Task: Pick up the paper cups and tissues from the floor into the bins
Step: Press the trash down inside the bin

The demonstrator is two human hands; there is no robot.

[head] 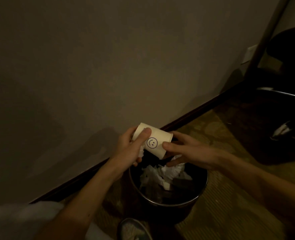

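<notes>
Dim room: patterned carpet (230, 196), plain wall (91, 66), dark baseboard (195, 111). Left hand (127, 149) grips the paper cup (153, 141), tilted above the bin (202, 191) of tissues (169, 170). Right hand (186, 149), fingers extended, thumb touching the cup.

Head cam, fwd-down, close over bin (169, 204).

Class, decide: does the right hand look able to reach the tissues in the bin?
Probably yes: the right hand hangs just above the tissues, the bin is lidless, and the paper cup in the left hand lies aside.
</notes>
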